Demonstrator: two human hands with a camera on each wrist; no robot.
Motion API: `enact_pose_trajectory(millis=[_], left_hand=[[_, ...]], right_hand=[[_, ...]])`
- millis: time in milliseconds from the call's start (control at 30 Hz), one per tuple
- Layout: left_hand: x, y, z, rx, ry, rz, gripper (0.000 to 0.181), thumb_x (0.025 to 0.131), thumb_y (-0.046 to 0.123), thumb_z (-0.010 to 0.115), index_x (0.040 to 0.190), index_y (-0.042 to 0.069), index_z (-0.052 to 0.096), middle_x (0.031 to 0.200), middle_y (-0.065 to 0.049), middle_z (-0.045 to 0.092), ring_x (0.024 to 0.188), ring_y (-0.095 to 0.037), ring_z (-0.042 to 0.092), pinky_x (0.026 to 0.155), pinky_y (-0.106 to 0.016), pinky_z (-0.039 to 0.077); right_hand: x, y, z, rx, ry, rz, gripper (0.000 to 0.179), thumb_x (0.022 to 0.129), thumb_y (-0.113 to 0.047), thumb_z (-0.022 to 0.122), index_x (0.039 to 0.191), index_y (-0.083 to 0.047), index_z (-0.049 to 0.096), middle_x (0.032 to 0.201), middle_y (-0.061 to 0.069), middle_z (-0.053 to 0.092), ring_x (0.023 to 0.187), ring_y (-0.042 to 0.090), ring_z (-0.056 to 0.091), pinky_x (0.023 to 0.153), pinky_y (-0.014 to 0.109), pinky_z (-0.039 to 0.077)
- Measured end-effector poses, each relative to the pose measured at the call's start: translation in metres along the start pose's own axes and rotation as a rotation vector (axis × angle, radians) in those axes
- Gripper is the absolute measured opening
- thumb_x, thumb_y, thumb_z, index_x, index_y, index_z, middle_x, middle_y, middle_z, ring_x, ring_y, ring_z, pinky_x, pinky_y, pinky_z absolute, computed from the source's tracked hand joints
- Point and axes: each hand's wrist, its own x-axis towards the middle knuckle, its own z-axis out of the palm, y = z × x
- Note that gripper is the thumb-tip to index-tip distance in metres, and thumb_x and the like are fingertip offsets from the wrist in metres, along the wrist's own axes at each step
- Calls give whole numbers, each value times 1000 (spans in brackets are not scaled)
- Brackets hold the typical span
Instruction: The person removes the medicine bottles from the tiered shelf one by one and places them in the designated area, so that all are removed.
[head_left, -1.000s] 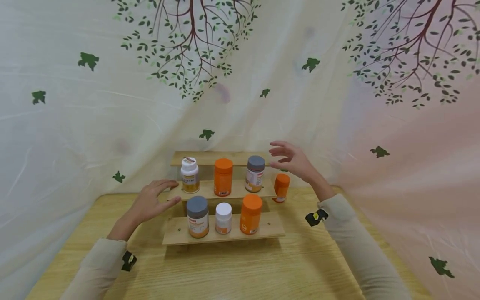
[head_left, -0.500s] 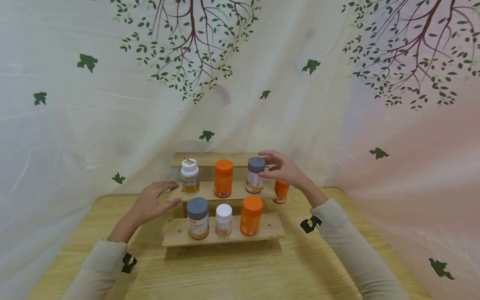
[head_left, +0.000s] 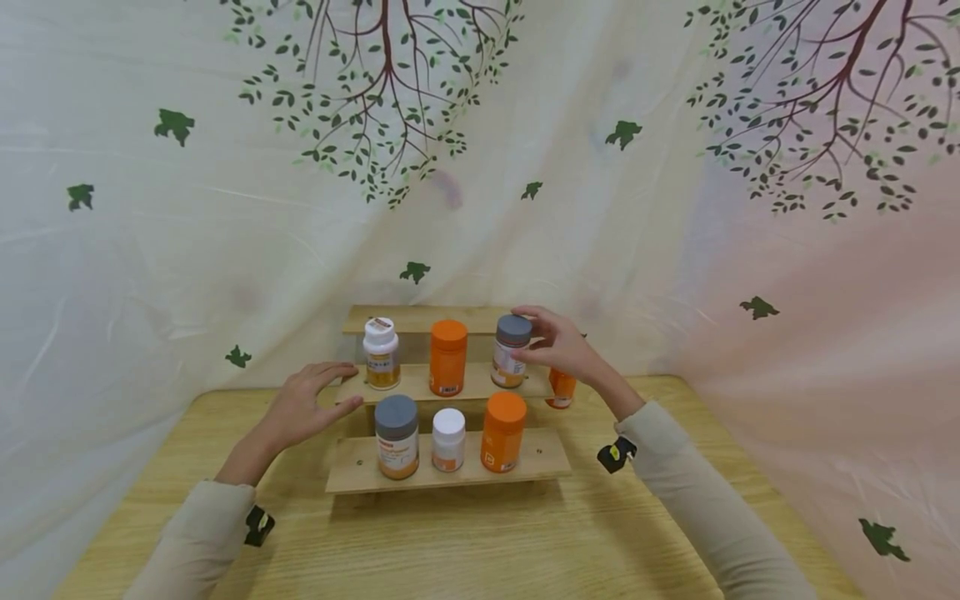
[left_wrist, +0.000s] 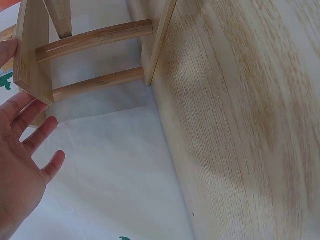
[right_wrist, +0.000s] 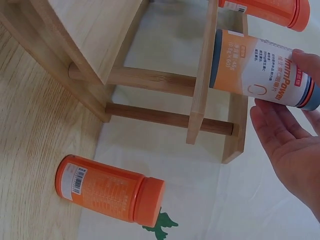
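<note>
My right hand (head_left: 564,345) is at a grey-capped supplement bottle (head_left: 512,354) on the wooden rack's middle tier, its thumb in front and fingers behind. In the right wrist view, the thumb and fingers grip this white-and-orange bottle (right_wrist: 255,70) near its cap, and its base is at the shelf. My left hand (head_left: 300,406) touches the left end of the rack (head_left: 347,462), holding no bottle. The left wrist view has its fairly straight fingers (left_wrist: 41,135) at the corner of a shelf board (left_wrist: 30,55).
A white bottle (head_left: 382,358) and an orange bottle (head_left: 448,358) share the middle tier. Below stand a grey-capped bottle (head_left: 397,437), a small white bottle (head_left: 448,442) and an orange bottle (head_left: 503,433). Another orange bottle (head_left: 561,390) stands on the table right of the rack. A curtain (head_left: 300,250) hangs behind.
My right hand has moved left and slightly down from beside the rack to the grey-capped bottle, and its fingers have closed in around it. The left hand stays put.
</note>
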Motion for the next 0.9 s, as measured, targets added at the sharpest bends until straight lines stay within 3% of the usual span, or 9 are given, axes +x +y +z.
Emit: enact_pose_trajectory(millis=[900], left_hand=[[-19,23,-2,7,6,-51,54,93,44,72,135,11,65,142,-15,61,131,-42,53,106,-70,38]], right_hand=[[-10,-6,-6,22,-40,48,65,90,-7,77,149,-8,49,134,19,62,116,34,64,101,51,55]])
